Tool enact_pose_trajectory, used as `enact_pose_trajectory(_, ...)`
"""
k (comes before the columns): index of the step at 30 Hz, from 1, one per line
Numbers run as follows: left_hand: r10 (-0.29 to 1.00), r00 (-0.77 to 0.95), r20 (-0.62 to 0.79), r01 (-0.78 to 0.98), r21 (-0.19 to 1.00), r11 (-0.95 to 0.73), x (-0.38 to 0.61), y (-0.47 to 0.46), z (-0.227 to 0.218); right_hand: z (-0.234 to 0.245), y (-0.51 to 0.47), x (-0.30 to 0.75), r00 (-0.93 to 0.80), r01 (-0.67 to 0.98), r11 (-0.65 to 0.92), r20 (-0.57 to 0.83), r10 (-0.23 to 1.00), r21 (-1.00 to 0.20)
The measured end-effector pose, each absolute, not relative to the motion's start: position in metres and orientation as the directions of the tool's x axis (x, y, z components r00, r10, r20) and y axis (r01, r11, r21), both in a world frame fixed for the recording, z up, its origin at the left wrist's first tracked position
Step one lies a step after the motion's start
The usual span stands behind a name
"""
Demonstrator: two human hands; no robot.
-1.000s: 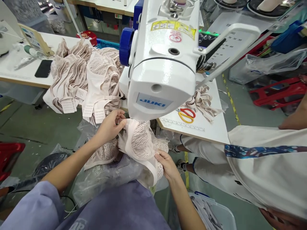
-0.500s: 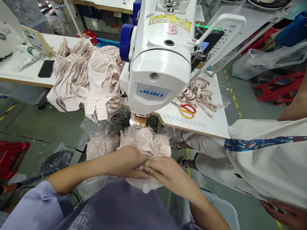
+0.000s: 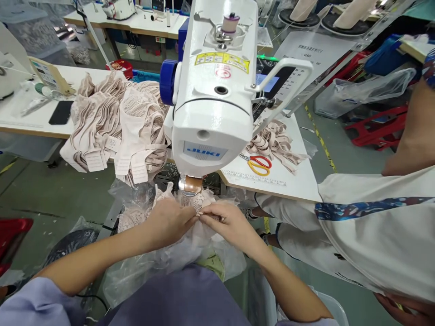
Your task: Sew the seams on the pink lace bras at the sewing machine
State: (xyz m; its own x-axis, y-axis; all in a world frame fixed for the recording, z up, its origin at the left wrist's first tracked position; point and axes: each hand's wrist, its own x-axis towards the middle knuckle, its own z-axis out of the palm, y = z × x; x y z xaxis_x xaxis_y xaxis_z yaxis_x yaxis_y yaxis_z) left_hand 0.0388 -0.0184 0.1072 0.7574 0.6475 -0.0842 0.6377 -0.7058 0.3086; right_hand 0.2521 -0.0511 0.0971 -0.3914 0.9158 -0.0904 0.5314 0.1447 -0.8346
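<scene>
A pale pink lace bra piece (image 3: 159, 195) lies just under the head of a white sewing machine (image 3: 212, 108). My left hand (image 3: 170, 222) and my right hand (image 3: 226, 222) meet over it, fingertips pinched together on the lace right below the metal presser part (image 3: 190, 184). Both hands are closed on the fabric. More lace cups (image 3: 131, 217) sit to the left on a clear plastic bag (image 3: 152, 262) over my lap.
A heap of beige bras (image 3: 115, 117) covers the table left of the machine. Red-and-yellow scissors (image 3: 256, 164) and elastic strap pieces (image 3: 275, 140) lie on the right table (image 3: 299, 181). Another person in white (image 3: 374, 235) stands close on the right. A phone (image 3: 61, 112) lies far left.
Both hands have moved up and away from my body with the lace piece, bringing it under the machine's presser part. The view has tilted upward a little.
</scene>
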Motion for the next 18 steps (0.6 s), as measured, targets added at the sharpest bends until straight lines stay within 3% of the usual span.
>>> enact_pose_trajectory(5, 0.624, 0.771, 0.123, 0.572, 0.296, -0.765, 0.024, 0.008, 0.123, 0.102, -0.025, 0.258, -0.368, 0.417, 0.177, 0.012, 0.93, -0.892)
enact_pose_trajectory(9, 0.58, 0.767, 0.274, 0.452, 0.411, -0.792, 0.015, 0.028, 0.124, 0.103, -0.01, 0.262, -0.349, 0.416, 0.114, -0.042, 0.936, -0.902)
enact_pose_trajectory(11, 0.651, 0.724, 0.228, 0.475, 0.52, -0.71, 0.016, 0.036, 0.12, 0.1, -0.002, 0.263, -0.324, 0.407, 0.057, -0.086, 0.942, -0.912)
enact_pose_trajectory(14, 0.813, 0.582, 0.009, 0.62, 0.643, -0.451, 0.022, 0.043, 0.115, 0.092, 0.012, 0.264, -0.297, 0.406, -0.02, -0.152, 0.943, -0.914)
enact_pose_trajectory(18, 0.859, 0.495, -0.134, 0.644, 0.72, -0.259, 0.027, 0.05, 0.115, 0.082, 0.025, 0.266, -0.304, 0.423, -0.08, -0.225, 0.926, -0.902)
